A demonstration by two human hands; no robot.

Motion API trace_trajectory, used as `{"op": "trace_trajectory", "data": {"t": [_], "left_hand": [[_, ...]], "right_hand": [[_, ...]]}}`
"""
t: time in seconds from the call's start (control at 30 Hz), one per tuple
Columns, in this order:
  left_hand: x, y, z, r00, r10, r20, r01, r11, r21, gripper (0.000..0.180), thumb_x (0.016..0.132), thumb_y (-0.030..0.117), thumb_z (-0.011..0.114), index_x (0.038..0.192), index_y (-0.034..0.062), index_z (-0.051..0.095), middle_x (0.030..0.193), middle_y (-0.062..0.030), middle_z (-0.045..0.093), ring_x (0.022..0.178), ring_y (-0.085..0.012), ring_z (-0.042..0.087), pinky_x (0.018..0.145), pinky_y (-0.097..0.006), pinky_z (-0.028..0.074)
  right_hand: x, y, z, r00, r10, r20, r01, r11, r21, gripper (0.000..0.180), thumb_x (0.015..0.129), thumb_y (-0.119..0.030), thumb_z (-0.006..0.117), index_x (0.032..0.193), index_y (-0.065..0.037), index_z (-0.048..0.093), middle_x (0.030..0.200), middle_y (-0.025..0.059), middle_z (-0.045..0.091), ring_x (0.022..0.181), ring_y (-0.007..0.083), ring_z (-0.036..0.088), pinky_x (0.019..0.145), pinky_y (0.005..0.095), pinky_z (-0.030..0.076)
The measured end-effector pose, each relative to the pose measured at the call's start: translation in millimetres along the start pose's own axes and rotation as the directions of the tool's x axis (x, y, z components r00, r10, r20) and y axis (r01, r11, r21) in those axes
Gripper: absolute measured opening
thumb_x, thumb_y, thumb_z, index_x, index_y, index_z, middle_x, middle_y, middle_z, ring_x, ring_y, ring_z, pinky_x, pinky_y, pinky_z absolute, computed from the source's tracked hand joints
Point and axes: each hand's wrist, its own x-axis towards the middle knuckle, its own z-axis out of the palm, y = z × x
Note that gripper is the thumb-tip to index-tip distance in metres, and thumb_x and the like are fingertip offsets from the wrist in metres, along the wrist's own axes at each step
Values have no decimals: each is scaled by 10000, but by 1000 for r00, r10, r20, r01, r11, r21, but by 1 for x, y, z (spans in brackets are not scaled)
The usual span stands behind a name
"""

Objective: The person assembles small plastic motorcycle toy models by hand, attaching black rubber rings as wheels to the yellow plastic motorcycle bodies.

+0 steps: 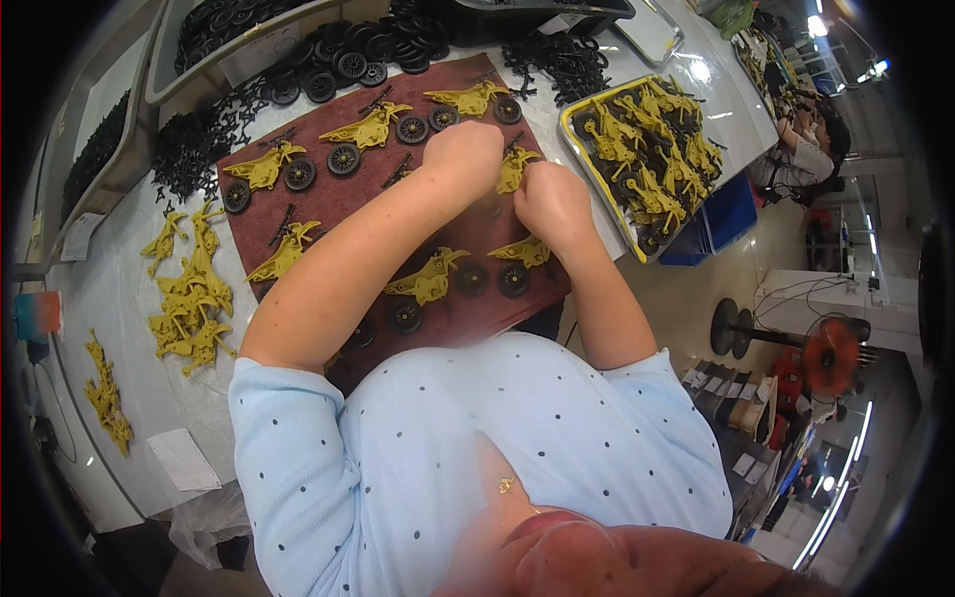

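Both of my hands are close together over the right side of a maroon mat [348, 197], at a yellow toy motorbike body [513, 175] with a black handlebar. My left hand [466, 159] is closed at the body's left side, its fingertips hidden. My right hand [553, 204] is closed at the body's right end and appears to grip it. Rows of similar yellow bodies lie on the mat, such as one toy motorbike [366, 129] at the back with black wheels [343, 158] beside it. My left forearm covers part of the middle row.
A yellow-rimmed tray [629, 237] heaped with yellow motorbikes stands at right. Behind the mat lie piled black wheels [351, 65] and a grey bin [244, 62]. Small black parts [189, 159] and loose yellow bodies [194, 298] lie at left. A fan [831, 356] stands beyond, right.
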Motion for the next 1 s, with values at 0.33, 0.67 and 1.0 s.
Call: {"op": "trace_trajectory", "data": {"t": [0.33, 0.67, 1.0], "left_hand": [[3, -9, 6, 1000, 15, -21, -16, 999, -36, 248, 728, 129, 701, 955, 30, 690, 982, -158, 680, 939, -290, 659, 759, -378, 542], [-5, -9, 10, 997, 72, -37, -74, 996, -46, 199, 755, 157, 685, 903, 25, 690, 936, -182, 679, 910, -309, 658, 764, -393, 536], [-6, -18, -31, 973, 49, 226, 182, 441, -879, 546, 948, 568, 385, 1053, 50, 522, 785, -37, 552, 620, -84, 479, 519, -212, 394]], "right_hand": [[2, 24, -25, 986, -17, 164, -32, 956, 291, 222, 788, -182, 644, 888, 8, 697, 788, 213, 655, 756, 331, 643, 724, 396, 492], [-4, 11, -18, 988, -32, 152, 7, 987, 161, 210, 787, -195, 628, 817, 2, 692, 795, 208, 655, 781, 351, 640, 742, 425, 496], [12, 7, -32, 917, -146, -371, 333, 792, 512, 202, 869, -132, 588, 1034, -70, 686, 909, 121, 634, 816, 254, 614, 733, 326, 481]]}}
